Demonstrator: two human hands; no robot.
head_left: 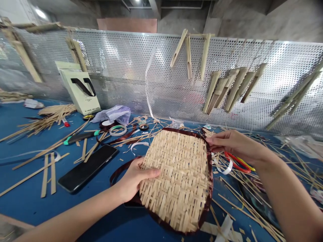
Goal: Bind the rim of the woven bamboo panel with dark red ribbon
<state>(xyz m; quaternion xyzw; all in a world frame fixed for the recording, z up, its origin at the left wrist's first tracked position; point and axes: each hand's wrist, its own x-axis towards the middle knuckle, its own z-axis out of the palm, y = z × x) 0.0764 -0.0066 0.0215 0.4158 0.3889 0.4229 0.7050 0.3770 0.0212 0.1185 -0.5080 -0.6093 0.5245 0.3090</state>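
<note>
A woven bamboo panel [176,178] with rounded corners is held up, tilted, over the blue table. Dark brown ribbon [209,188] runs along its right, bottom and top edges; the left edge near my thumb shows bare weave. My left hand [138,178] grips that left edge, thumb flat on the front and fingers hidden behind. At the upper right corner, my right hand [225,143] pinches the ribbon edge between thumb and fingers. A loose length of brown ribbon [117,173] loops out on the left, behind my left hand.
A black phone [88,168] lies left on the blue table [32,211]. Around it are a green-and-black tool [82,137], tape rolls [118,130] and bamboo strips [52,173]. Red-handled scissors [237,163] and more strips lie right. A perforated metal screen [121,74] with hanging bamboo pieces stands behind.
</note>
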